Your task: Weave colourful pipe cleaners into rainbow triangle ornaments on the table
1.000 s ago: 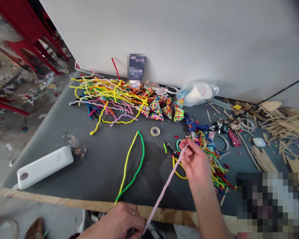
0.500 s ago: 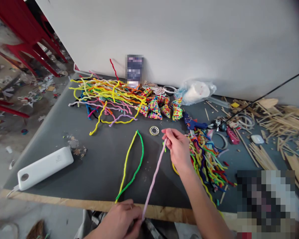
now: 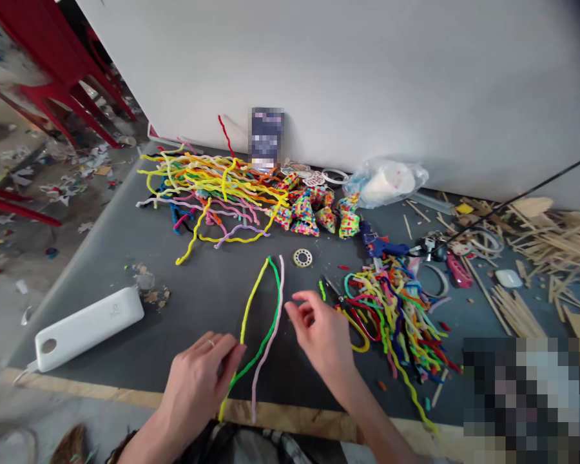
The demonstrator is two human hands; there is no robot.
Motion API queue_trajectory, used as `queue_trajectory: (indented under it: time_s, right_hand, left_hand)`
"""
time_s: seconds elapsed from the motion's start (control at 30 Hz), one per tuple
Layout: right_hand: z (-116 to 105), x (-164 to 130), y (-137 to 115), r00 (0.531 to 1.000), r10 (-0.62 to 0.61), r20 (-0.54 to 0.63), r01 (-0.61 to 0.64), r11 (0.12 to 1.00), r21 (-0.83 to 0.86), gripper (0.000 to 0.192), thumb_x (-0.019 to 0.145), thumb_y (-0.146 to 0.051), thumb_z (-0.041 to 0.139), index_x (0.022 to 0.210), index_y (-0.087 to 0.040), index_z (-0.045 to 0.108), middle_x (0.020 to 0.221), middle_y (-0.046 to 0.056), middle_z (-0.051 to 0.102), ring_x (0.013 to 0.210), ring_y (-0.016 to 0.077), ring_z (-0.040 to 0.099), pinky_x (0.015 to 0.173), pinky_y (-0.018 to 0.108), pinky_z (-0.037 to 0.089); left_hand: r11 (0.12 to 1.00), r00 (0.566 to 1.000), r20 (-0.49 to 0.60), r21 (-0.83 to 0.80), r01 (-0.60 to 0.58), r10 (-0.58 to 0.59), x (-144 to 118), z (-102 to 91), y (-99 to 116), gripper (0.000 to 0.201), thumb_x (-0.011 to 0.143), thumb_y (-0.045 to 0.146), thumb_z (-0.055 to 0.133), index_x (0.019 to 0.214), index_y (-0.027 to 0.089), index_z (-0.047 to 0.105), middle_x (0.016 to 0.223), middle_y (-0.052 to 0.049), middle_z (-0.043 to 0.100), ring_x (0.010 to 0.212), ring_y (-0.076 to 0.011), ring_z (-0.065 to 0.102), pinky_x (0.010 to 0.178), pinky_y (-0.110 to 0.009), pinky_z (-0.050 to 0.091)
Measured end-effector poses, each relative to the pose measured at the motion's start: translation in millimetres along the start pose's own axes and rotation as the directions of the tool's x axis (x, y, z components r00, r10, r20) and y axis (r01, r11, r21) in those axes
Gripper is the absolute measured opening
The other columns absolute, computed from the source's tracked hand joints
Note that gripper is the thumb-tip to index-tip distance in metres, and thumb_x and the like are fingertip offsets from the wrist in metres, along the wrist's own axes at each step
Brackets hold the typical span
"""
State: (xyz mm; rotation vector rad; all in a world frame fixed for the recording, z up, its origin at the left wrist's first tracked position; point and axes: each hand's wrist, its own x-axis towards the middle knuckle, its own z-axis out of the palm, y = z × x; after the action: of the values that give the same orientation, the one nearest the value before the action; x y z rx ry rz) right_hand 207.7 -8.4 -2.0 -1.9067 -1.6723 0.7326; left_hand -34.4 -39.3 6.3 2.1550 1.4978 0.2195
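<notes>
As hands hover | pink pipe cleaner [image 3: 269, 335] lies between left hand [image 3: 198, 380], right hand [image 3: 321, 335]

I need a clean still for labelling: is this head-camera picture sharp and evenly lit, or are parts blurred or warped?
Head view: soft even light, no glare. The pink pipe cleaner and both hands, left hand and right hand, are fairly sharp. Edges bow from the wide lens, and pixelated blocks cover two patches.

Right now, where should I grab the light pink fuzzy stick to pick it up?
Probably the near end of the pink stick, by the table's wooden edge. It lies flat beside the green stick; its near end splays away, so pinch from above, from its right side, near the right hand.
</notes>
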Motion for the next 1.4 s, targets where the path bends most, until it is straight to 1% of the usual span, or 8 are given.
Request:
queue_trajectory:
  time_s: [0.07, 0.17, 0.33, 0.43, 0.67, 0.9, 1.1, 1.4]
  right_hand:
    - [13.5, -11.9, -3.9, 1.000, -0.003, 0.011, 0.004, 0.998, -0.063, 0.039, 0.098, -0.057, 0.060, 0.110, -0.020, 0.065, 0.069, -0.001, 0.070, 0.060, 0.0176, 0.068, 0.060, 0.026, 0.044]
    - [31.2, -18.4, -7.6, 1.000, -0.005, 0.014, 0.007, 0.986, -0.168, 0.033, 0.098, -0.049, 0.062, 0.112, -0.019, 0.062, 0.075, 0.002, 0.073, 0.064, 0.0202, 0.071, 0.058, 0.027, 0.043]
    - [37.0, -19.6, -1.6, 1.000, 0.005, 0.001, -0.005, 0.985, -0.175, 0.014, 0.100, -0.026, 0.056, 0.112, -0.021, 0.062, 0.082, 0.003, 0.077, 0.066, 0.0200, 0.073, 0.057, 0.028, 0.042]
    - [35.4, -21.5, 1.8, 1.000, 0.020, -0.010, -0.021, 0.987, -0.162, 0.016, 0.100, -0.023, 0.055, 0.113, -0.023, 0.064, 0.085, 0.003, 0.078, 0.068, 0.0209, 0.074, 0.058, 0.028, 0.044]
    - [43.4, -21.6, -7.3, 1.000, 0.022, 0.015, -0.019, 0.990, -0.141, 0.031, 0.097, -0.018, 0.057, 0.125, -0.024, 0.069, 0.089, 0.004, 0.080, 0.072, 0.0217, 0.076, 0.063, 0.028, 0.049]
    - [43.5, -22.2, -12.5, 0.997, 0.007, 0.072, 0.001, 0.993, -0.118, 0.037, 0.099, -0.018, 0.056, 0.133, -0.024, 0.070, 0.105, 0.007, 0.081, 0.086, 0.0243, 0.079, 0.073, 0.029, 0.055]
    - [33.8, -20.8, -7.1, 1.000, -0.005, -0.024, 0.001, 0.986, -0.164, 0.030, 0.102, -0.028, 0.056, 0.127, -0.021, 0.071, 0.096, 0.008, 0.081, 0.080, 0.0237, 0.078, 0.069, 0.029, 0.052]
    - [22.6, -12.9, -6.6, 0.996, -0.050, 0.072, 0.065, 0.976, -0.210, 0.027, 0.102, -0.028, 0.059, 0.126, -0.023, 0.069, 0.095, 0.005, 0.080, 0.083, 0.0223, 0.076, 0.068, 0.029, 0.049]
  left_hand:
    - [0.997, 0.996, -0.054, -0.029, 0.065, -0.067, 15.3, 3.8, -4.0, 0.021, 0.108, 0.033, 0.044, 0.108, 0.022, 0.062, 0.087, -0.001, 0.071, 0.075, -0.0173, 0.070, 0.065, -0.027, 0.048]
    - [0.993, 0.995, -0.052, -0.076, 0.085, -0.089, 34.8, 16.8, -2.4, 0.023, 0.104, 0.030, 0.050, 0.125, 0.022, 0.055, 0.088, 0.000, 0.070, 0.070, -0.0167, 0.069, 0.063, -0.027, 0.050]
    - [0.986, 0.987, 0.006, -0.059, 0.158, -0.158, 51.2, 29.4, 13.4, 0.022, 0.101, 0.018, 0.052, 0.122, 0.022, 0.056, 0.088, -0.001, 0.070, 0.073, -0.0184, 0.072, 0.060, -0.025, 0.048]
    - [0.979, 0.982, 0.020, -0.080, 0.190, -0.189, 55.5, 29.3, 20.8, 0.022, 0.101, 0.017, 0.052, 0.122, 0.023, 0.057, 0.086, -0.001, 0.072, 0.075, -0.0199, 0.073, 0.061, -0.026, 0.048]
    - [0.980, 0.990, 0.000, -0.145, 0.139, -0.140, 59.8, 31.3, 25.7, 0.026, 0.099, 0.011, 0.048, 0.119, 0.024, 0.060, 0.105, -0.004, 0.073, 0.087, -0.0207, 0.075, 0.069, -0.027, 0.054]
    - [0.980, 0.997, -0.029, -0.189, 0.062, -0.068, 53.1, 28.2, 23.5, 0.031, 0.099, 0.009, 0.044, 0.121, 0.023, 0.060, 0.109, -0.006, 0.072, 0.090, -0.0196, 0.075, 0.072, -0.028, 0.058]
    - [0.992, 0.990, -0.108, -0.093, 0.082, -0.092, 43.9, 31.1, 22.7, 0.034, 0.104, 0.018, 0.047, 0.138, 0.022, 0.050, 0.122, -0.008, 0.070, 0.098, -0.0219, 0.075, 0.076, -0.031, 0.062]
    - [0.981, 0.967, -0.248, 0.194, -0.013, 0.062, 41.3, 37.1, 18.9, 0.038, 0.103, 0.014, 0.049, 0.140, 0.018, 0.056, 0.135, -0.014, 0.064, 0.115, -0.0274, 0.066, 0.094, -0.040, 0.062]
